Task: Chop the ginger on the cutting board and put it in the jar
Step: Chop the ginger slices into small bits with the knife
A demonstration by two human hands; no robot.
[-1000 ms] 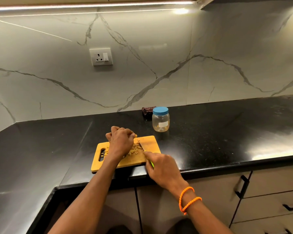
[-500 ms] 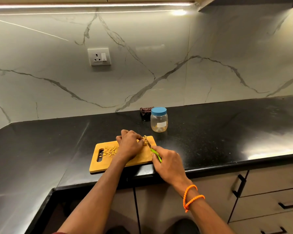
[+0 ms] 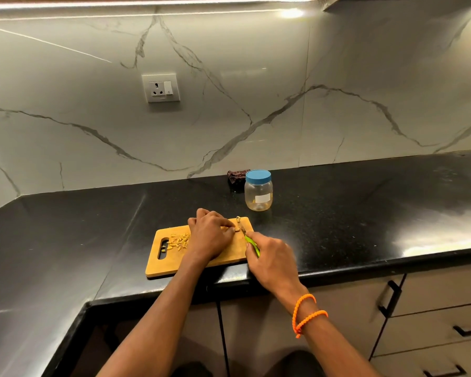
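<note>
Black counter bears cutting board [image 3: 174, 263] with pale yellow chopped ginger [image 3: 180, 240].

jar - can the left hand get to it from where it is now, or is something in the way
Probably yes. The jar stands on bare counter just beyond the cutting board, nothing between. But the left hand is pinning ginger and would have to let go.

Both forearms reach forward, bare. The left hand [image 3: 211, 238] lies palm down with its fingertips pinched together; the right hand [image 3: 272, 255] is curled in a grip, two orange bands round its wrist.
</note>
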